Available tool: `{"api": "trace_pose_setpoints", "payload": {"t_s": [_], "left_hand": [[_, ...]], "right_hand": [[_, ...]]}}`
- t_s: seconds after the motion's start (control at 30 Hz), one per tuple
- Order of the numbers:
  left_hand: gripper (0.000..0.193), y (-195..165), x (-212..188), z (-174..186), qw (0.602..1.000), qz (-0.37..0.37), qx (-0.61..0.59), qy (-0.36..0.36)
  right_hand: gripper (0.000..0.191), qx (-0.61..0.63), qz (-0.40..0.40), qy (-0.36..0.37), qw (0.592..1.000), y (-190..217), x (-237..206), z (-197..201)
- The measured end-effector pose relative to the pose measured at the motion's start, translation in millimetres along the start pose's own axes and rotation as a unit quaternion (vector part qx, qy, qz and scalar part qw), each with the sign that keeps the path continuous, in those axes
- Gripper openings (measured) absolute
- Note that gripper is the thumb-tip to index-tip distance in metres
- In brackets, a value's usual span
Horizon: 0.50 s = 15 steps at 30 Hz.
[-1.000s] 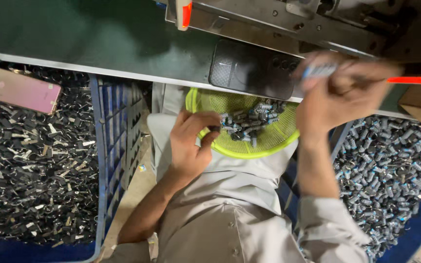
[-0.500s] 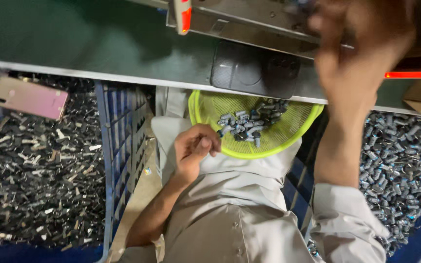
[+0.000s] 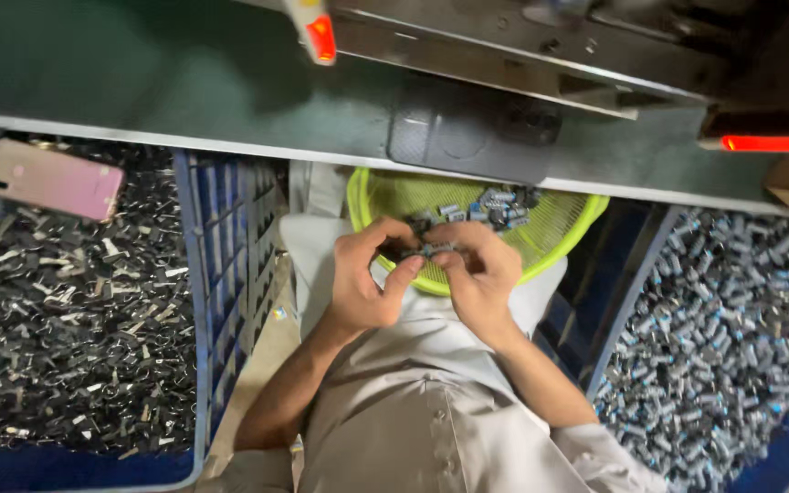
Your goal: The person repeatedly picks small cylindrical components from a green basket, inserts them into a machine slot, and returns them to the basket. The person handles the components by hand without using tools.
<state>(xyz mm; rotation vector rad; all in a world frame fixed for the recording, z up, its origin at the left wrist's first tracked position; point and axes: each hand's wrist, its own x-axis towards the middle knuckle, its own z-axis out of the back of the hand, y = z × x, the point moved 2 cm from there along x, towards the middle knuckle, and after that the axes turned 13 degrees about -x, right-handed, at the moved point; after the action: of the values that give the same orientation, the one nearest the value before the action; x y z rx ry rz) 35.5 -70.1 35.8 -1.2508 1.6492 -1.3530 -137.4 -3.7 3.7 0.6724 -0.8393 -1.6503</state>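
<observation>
Lap: pale grey shirt (image 3: 431,402) at the bottom of the view, both forearms rising from it toward the middle.
Left hand (image 3: 367,278): curled, thumb and fingertips pinched on the left end of a small metal part (image 3: 426,249).
Right hand (image 3: 481,283): curled likewise, fingertips closed on the right end of the same part; knuckles of the two hands nearly touching.
Small metal part: short, grey with a blue band, held between both hands just above the near rim of the basket.
Basket (image 3: 559,237): yellow-green mesh, round, resting on the lap just beyond the hands, its far side tucked under the table edge.
Parts in basket (image 3: 495,208): loose cluster of similar grey and blue pieces, lying toward the far side.
Left crate (image 3: 221,301): blue plastic lattice wall beside the left forearm, filled with dark and silvery metal clips (image 3: 57,347).
Phone (image 3: 52,179): pink, flat on top of the clips at the far left, well apart from the hands.
Right bin: heap of grey and blue cylinders (image 3: 732,338), beside the right forearm.
Table (image 3: 139,82): dark green surface with a pale edge, beyond the basket.
Dark pad (image 3: 468,137): flat on the table, just above the basket.
Machine (image 3: 541,46): grey metal bars at the far top, with a red-tipped lever (image 3: 320,35) and a red strip (image 3: 773,143) at the right.
</observation>
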Motion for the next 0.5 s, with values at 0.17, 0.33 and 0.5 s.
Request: {"api": "trace_pose_setpoints", "payload": {"t_s": [0.17, 0.33, 0.5], "left_hand": [[0.016, 3, -3, -3, 1.0, 0.009, 0.019, 0.008], [0.015, -18, -11, 31, 0.975, 0.037, -0.195, 0.105], [0.017, -22, -17, 53, 0.903, 0.046, -0.382, 0.193]], "right_hand": [[0.035, 0.271, 0.034, -0.004, 0.962, -2, 5, -4], [0.034, 0.531, -0.217, 0.018, 0.819, -15, 9, -18], [0.023, 0.369, -0.086, -0.018, 0.925, 20, 42, 20]]}}
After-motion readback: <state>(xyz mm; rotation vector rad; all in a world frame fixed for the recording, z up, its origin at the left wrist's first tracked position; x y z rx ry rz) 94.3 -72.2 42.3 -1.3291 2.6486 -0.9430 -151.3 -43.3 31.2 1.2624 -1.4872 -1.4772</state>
